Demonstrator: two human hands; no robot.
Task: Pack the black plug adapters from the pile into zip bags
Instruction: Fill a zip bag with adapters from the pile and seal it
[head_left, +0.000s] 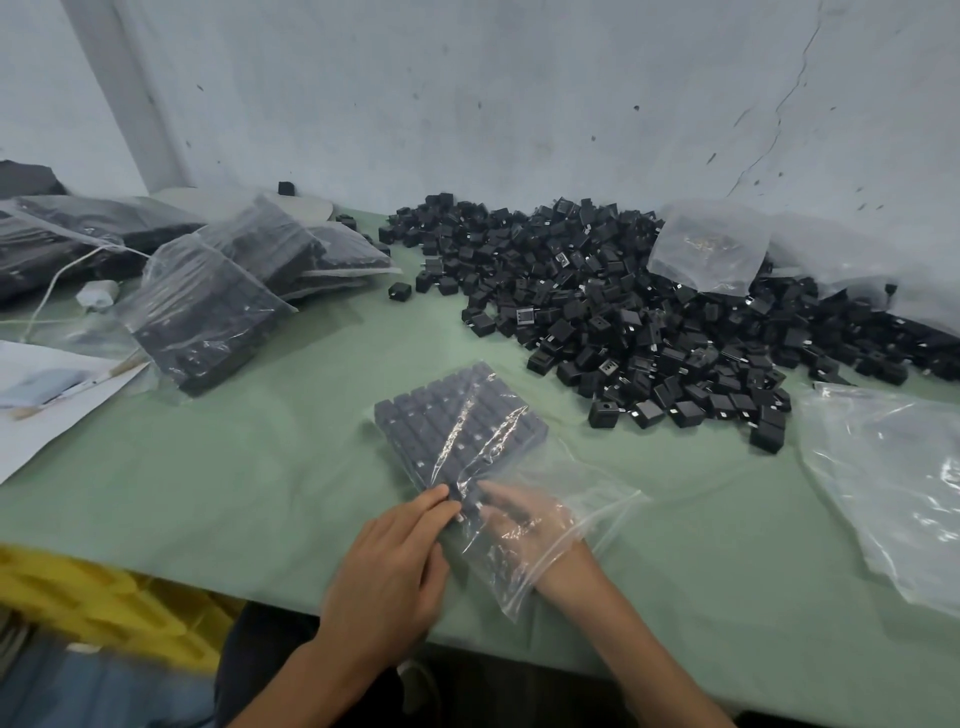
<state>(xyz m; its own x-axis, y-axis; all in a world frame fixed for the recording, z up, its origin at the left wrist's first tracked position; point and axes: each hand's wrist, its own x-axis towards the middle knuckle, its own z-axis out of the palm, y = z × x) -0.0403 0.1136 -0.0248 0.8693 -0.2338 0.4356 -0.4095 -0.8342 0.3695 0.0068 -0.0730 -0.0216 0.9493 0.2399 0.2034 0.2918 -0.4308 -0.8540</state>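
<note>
The left hand (389, 561) lies outside the bag (587, 512), released, with straight fingers pressing on the near end of the packed adapters (457, 426). The right hand (524, 519) is inside the bag and reaches toward the same end; plastic and blur hide its grip, so its state cannot be told.

The bag lies flat on the table (260, 493), near-left of the pile (649, 322). Its long axis runs away from the person, with the open mouth toward the person and the closed end toward the pile's left edge. The adapters fill the far part in a flat grid.

Filled bags (208, 312) lie well left of the pile, with a charger (98, 293) and paper (47, 415) farther left. Empty bags (893, 478) lie near-right of the pile.
</note>
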